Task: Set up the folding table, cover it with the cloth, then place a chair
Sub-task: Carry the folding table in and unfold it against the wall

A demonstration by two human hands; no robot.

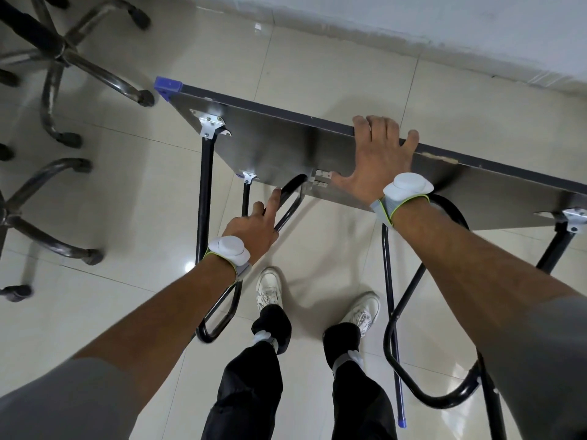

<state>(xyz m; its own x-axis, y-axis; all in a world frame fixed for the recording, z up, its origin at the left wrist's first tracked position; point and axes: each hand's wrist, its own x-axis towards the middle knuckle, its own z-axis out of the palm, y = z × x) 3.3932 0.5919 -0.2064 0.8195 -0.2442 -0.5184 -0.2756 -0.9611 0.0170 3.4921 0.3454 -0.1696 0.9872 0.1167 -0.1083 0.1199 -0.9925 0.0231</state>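
in the head view the folding desk (286,147) stands on its side on the pale tiled floor (317,74), close to a white wall (413,14). its underside faces the person, and the dark top edge runs from a blue corner cap (168,85) at the upper left to the right border of the picture.

the right hand (374,157) lies on the top edge of the desk near the middle. its fingers (381,128) are curled over that edge and the thumb is spread on the underside, so the hand is clamped on the desk panel. the left hand (254,228) is lower, at the black curved leg frame (287,198) that is hinged under the left half of the panel. its fingers are closed around the tube, and the index finger is stretched along it. each wrist carries a white round device on a grey band.

a second black leg frame (392,312) hangs out under the right half of the desk and its loop reaches down near the floor. silver brackets (209,123) hold the legs to the panel.

the person's two white shoes (270,290) and black trousers are on the floor below, between the two leg frames. at the left, well apart from the desk, are the metal star bases of two office chairs (63,58) with castors.
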